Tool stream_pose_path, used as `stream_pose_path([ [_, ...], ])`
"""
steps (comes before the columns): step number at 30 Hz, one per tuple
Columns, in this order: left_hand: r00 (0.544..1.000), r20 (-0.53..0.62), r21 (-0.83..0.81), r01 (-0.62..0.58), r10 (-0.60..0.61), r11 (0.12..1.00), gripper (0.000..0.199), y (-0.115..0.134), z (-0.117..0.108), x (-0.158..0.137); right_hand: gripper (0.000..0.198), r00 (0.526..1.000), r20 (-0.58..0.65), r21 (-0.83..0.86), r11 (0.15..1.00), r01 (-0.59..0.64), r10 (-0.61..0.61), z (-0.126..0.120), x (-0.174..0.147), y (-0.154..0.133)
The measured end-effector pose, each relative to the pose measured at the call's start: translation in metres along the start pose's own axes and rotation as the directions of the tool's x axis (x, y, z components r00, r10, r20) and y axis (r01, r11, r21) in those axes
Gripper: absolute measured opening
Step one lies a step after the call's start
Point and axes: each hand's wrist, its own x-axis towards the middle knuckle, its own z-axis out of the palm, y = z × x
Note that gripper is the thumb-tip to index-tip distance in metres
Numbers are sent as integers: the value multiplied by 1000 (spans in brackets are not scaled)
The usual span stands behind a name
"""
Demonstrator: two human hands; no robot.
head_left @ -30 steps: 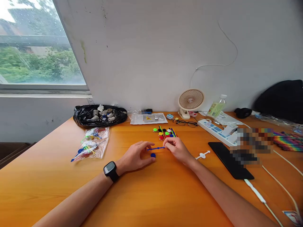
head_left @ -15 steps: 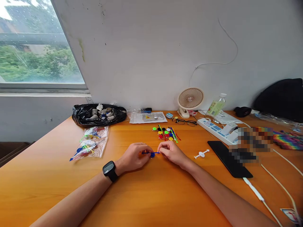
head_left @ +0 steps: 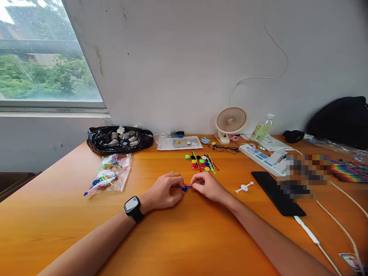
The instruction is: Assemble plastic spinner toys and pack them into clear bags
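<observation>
Near the middle of the table, my left hand [head_left: 165,189] has its fingers closed at a small blue disc [head_left: 184,189]. A thin blue plastic arrow [head_left: 189,186] runs across the disc's top, its left part reaching under my left fingers. My right hand [head_left: 209,186] pinches the arrow's right end. Whether the arrow is fastened to the disc cannot be seen. To the right lies a white spinner [head_left: 244,188], a white arrow mounted on a round base. Beyond my hands are several coloured discs [head_left: 202,161] and several coloured plastic arrows [head_left: 211,164].
A clear bag of coloured parts [head_left: 107,174] lies left, before a black plastic bag [head_left: 94,140]. Glasses [head_left: 225,148], a clip fan [head_left: 231,120] and a bottle [head_left: 261,130] stand along the back. On the right are a power strip [head_left: 261,157] and a black phone [head_left: 277,193].
The blue arrow has come down slightly onto the blue disc, and my left fingertips now cover more of the disc. My right hand keeps its pinch, shifted slightly left.
</observation>
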Motion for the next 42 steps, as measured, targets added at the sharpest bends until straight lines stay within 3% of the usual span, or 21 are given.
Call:
stream_pose_path([
  [10,1000,28,28,4,-4,1000,17,-1,5,1,11,999,24,-43,999,-25,26,0,-1,4],
  [16,1000,30,-2,3,-3,1000,16,0,3,-1,25,976,-202,-166,985,52,-85,-17,-5,-16],
  [20,1000,18,-38,-3,4,999,14,3,-1,-1,35,963,-262,-155,988,17,-57,-20,-7,-23],
  [23,999,-39,-54,3,-5,999,21,5,-3,-3,37,964,-263,-192,981,-8,-43,-13,-10,-23],
  [27,971,-232,-71,43,-58,997,39,3,-5,-5,42,957,-291,-147,988,-49,4,-4,-14,-24],
  [31,936,-338,-73,80,-100,994,43,-3,-5,-7,46,920,-388,-195,981,-20,-59,-6,-14,-24],
  [42,897,-412,-31,160,-159,987,11,-11,-1,-1,44,914,-389,-342,939,-24,-119,-11,-14,-26],
])
